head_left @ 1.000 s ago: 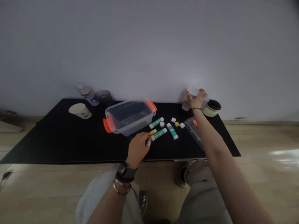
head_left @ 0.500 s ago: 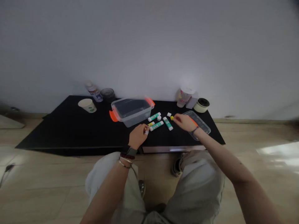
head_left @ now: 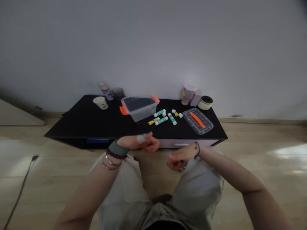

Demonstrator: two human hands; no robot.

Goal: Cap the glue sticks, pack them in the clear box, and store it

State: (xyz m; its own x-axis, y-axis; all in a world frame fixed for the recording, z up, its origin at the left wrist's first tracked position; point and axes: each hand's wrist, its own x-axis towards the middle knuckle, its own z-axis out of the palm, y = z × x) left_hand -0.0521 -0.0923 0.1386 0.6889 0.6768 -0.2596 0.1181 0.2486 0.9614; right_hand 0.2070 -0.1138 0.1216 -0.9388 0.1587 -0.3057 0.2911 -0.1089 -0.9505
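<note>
My left hand is just in front of the table's front edge, its fingers curled in and nothing visible in them. Lower and to the right, over my knee, my right hand is also curled, somewhat blurred, with no object showing. Beyond them on the table lie three green glue sticks and a yellow glue stick. White caps and a yellow cap sit among them. To their left stands an open clear plastic box with orange latches. Its clear lid with an orange handle lies to the right.
At the back left of the black table are a paper cup, a spray bottle and a dark bowl. A plastic cup and a cream pot with a black top stand back right, against the wall.
Both hands have drawn back from the glue sticks toward my body, off the tabletop. A white cap now shows where my right hand was. The view has shifted slightly.
</note>
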